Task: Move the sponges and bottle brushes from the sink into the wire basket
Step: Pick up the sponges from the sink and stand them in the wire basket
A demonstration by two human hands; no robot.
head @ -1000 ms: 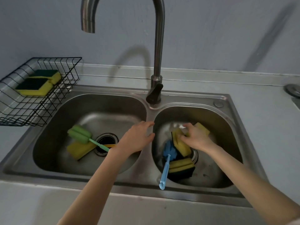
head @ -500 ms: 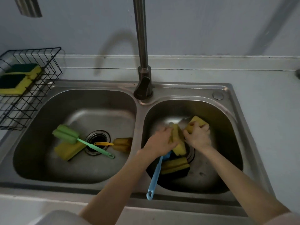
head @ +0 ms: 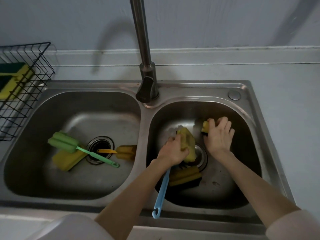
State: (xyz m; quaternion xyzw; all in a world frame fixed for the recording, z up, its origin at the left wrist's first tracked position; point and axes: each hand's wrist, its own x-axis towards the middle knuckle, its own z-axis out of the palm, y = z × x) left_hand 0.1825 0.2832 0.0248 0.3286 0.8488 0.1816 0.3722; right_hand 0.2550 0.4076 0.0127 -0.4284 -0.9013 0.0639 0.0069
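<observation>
In the right bowl of the steel double sink, my left hand grips a yellow sponge standing on edge over the drain. My right hand is closed over another yellow sponge further back. A third sponge lies flat near the front, beside a blue brush whose handle leans over the sink's front rim. The left bowl holds a green bottle brush, a yellow sponge under it and an orange brush. The black wire basket at far left holds two sponges.
The tall tap rises from the divider between the two bowls, between my hands and the basket. Grey counter surrounds the sink, with a wall close behind. A pale sleeve shows at the bottom edge.
My left hand crossed from the divider into the right bowl and took hold of the upright sponge. My right hand let that sponge go and closed on the one further back.
</observation>
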